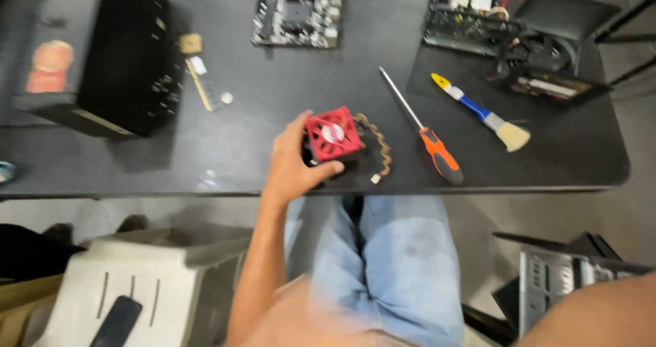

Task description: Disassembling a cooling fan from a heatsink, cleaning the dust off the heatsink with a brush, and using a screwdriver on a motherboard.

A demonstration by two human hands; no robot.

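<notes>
Head view: left hand (295, 166) grips red fan cooler (333, 135) near table (547, 169) front edge; screwdriver (425, 132) just beside.

Matt black desk (205, 149); red glossy plastic fan (333, 134); screwdriver (424, 128) with polished metal shaft, orange rubbery handle; brush (482, 112) with pale bristles.

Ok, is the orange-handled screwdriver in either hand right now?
No, the orange-handled screwdriver lies on the black table to the right of the red cooler fan, which the left hand grips.
</notes>
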